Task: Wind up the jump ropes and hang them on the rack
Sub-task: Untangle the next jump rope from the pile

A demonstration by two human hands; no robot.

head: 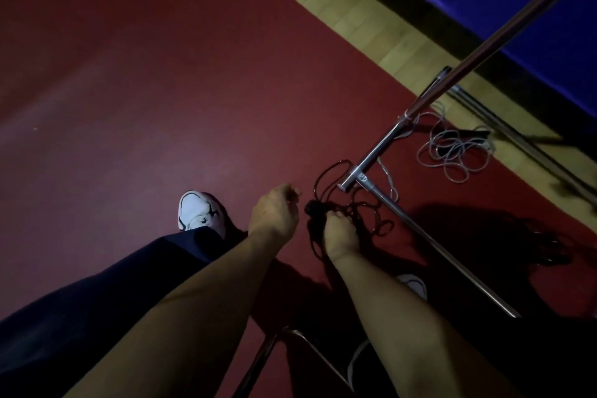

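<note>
I see my right hand [340, 234] clenching the dark jump rope [352, 203], low over the red floor [193, 90]; my left hand [274, 213] looks curled, perhaps pinching it. Beyond, the metal rack [381, 145], a pale rope [452, 152], then wood strip [355, 0]. Dim light blurs the fingers.

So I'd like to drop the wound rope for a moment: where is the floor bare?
Bare red floor runs left of the white shoe and the left hand. It is crowded by the rack: the dark rope at the right hand, and the pale rope.
</note>
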